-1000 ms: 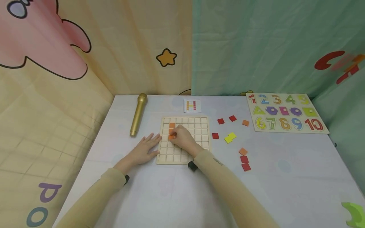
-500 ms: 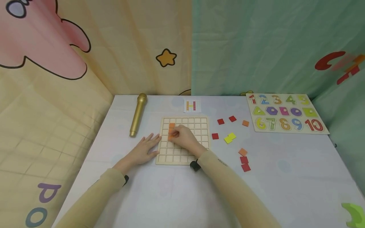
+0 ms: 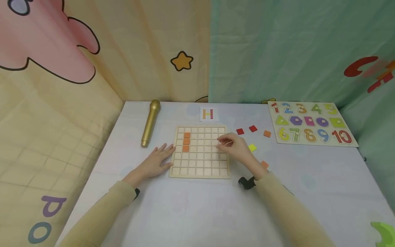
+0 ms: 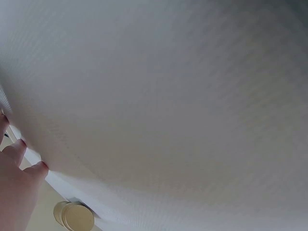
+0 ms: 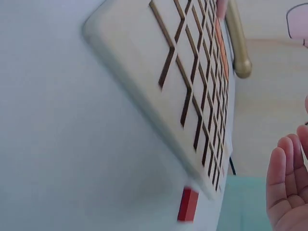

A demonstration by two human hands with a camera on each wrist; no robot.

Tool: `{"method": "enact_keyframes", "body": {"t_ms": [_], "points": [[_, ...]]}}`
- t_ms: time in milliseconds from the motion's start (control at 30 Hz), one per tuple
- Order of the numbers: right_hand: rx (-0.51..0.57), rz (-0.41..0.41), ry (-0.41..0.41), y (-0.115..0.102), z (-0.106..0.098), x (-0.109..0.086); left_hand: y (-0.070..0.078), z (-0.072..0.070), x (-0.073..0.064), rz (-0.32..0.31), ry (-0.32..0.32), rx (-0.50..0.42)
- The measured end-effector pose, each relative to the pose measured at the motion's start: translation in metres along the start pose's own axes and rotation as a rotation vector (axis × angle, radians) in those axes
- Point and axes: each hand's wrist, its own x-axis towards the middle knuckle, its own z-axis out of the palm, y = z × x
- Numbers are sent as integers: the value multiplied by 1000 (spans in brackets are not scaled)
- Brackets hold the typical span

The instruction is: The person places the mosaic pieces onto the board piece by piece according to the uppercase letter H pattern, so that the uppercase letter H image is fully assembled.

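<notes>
My left hand [image 3: 155,161] lies with fingers spread on the table, its fingertips touching the left edge of a wooden grid board [image 3: 199,173]. Three orange square tiles [image 3: 186,141] sit in one column near the board's left side. Above the board's right edge hovers my right hand [image 3: 236,147], its fingers loosely bent and holding nothing. In the right wrist view, those fingers [image 5: 288,168] are apart from the board, and a red tile [image 5: 187,204] lies beside it. A yellow tile [image 3: 252,148] and an orange tile [image 3: 264,165] show just past the right hand, partly covered.
Two red tiles [image 3: 253,128] and an orange tile [image 3: 267,133] lie right of the board. A pattern card [image 3: 209,114] is behind it. A golden microphone [image 3: 150,123] lies left, a number puzzle [image 3: 311,141] back right, and a green piece [image 3: 384,233] front right.
My right hand has let go of the lowest orange tile in the column and moved right, to the board's right edge. My left hand has stayed in place.
</notes>
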Motion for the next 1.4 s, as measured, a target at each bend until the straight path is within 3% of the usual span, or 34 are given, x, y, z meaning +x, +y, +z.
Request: {"method": "enact_keyframes", "body": {"t_ms": [267, 533, 767, 933, 1400], "points": [[-48, 106, 108, 40, -69, -48, -1, -3, 1, 2, 7, -8], [-146, 158, 138, 65, -102, -94, -2, -1, 0, 3, 1, -21], [-150, 91, 161, 77, -111, -107, -1, -2, -1, -10, -3, -23], [-169, 99, 147, 80, -113, -111, 0, -2, -1, -10, -7, -29], [-233, 89, 96, 86, -106, -104, 0, -2, 0, -12, -1, -22]]}}
